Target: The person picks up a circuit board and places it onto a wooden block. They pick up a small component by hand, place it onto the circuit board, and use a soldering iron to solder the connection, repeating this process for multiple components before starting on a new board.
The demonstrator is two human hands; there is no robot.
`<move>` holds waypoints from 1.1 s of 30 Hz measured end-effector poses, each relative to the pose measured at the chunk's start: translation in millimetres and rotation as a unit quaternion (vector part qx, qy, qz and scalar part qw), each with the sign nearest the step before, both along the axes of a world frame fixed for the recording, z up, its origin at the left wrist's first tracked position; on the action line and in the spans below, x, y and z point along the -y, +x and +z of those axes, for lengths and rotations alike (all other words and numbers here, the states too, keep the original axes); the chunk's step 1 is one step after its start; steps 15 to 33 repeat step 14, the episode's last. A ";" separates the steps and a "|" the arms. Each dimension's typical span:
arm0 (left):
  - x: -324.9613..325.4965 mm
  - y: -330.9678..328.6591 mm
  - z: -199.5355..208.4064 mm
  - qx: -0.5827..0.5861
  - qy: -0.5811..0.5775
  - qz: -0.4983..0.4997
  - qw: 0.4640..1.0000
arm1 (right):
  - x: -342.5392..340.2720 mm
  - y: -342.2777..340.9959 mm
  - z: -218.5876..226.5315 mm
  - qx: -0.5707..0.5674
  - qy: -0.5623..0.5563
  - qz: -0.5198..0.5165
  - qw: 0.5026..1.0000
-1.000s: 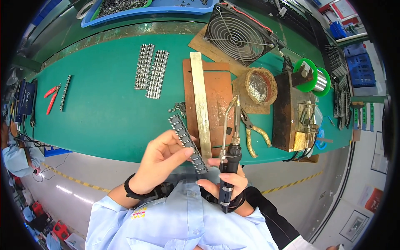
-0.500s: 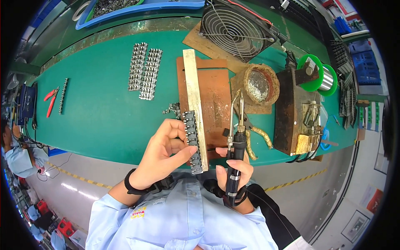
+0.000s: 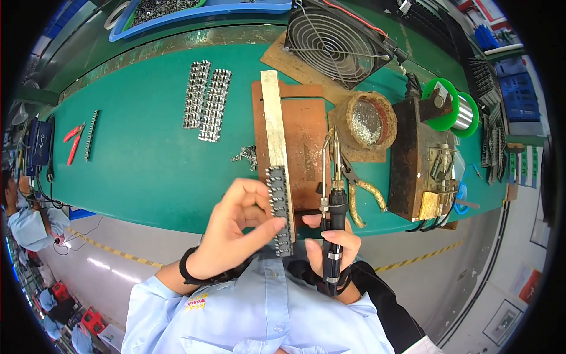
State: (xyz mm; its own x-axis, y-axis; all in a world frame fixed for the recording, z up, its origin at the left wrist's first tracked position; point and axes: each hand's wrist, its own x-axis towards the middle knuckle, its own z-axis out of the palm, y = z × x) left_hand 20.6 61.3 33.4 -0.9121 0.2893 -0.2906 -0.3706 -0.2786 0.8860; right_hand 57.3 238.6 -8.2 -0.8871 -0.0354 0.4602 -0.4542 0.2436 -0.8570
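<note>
Between thumb and fingers, my left hand (image 3: pixel 239 230) grips a strip of small black components (image 3: pixel 279 203) with metal pins along its left edge. The strip lies along the near part of a pale flat bar (image 3: pixel 272 118), which rests across a brown board (image 3: pixel 306 135). My right hand (image 3: pixel 336 245) is wrapped around a soldering iron (image 3: pixel 337 206) with a thin metal tube beside its shaft. The iron's tip points away from me, near a round pot of solder (image 3: pixel 372 121), apart from the strip. Loose small metal parts (image 3: pixel 246 157) lie left of the board.
Two blocks of component strips (image 3: pixel 206 100) lie at the far left, with red-handled cutters (image 3: pixel 73 143) and one strip (image 3: pixel 91 135) farther left. A fan (image 3: pixel 333 44) stands behind. Yellow-handled pliers (image 3: pixel 359 192), a solder spool (image 3: pixel 454 109) and a metal box (image 3: pixel 413 159) are at the right.
My left hand has drawn the strip slightly nearer to me and turned it, so its pins show differently. The iron has shifted slightly, its tip a little left.
</note>
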 end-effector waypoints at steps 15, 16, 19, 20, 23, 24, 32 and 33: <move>-3.5 3.9 13.2 -0.114 -0.066 -0.136 0.982 | 7.5 11.4 11.5 0.141 -0.169 -0.017 0.975; -3.5 3.9 13.2 -0.114 -0.066 -0.136 0.982 | 7.5 11.4 11.5 0.141 -0.169 -0.017 0.975; -3.5 3.9 13.2 -0.114 -0.066 -0.136 0.982 | 7.5 11.4 11.5 0.141 -0.169 -0.017 0.975; -3.5 3.9 13.2 -0.114 -0.066 -0.136 0.982 | 7.5 11.4 11.5 0.141 -0.169 -0.017 0.975; -3.5 3.9 13.2 -0.114 -0.066 -0.136 0.982 | 7.5 11.4 11.5 0.141 -0.169 -0.017 0.975; -3.5 3.9 13.2 -0.114 -0.066 -0.136 0.982 | 7.5 11.4 11.5 0.141 -0.169 -0.017 0.975; -3.5 3.9 13.2 -0.114 -0.066 -0.136 0.982 | 7.5 11.4 11.5 0.141 -0.169 -0.017 0.975; -3.5 3.9 13.2 -0.114 -0.066 -0.136 0.982 | 7.5 11.4 11.5 0.141 -0.169 -0.017 0.975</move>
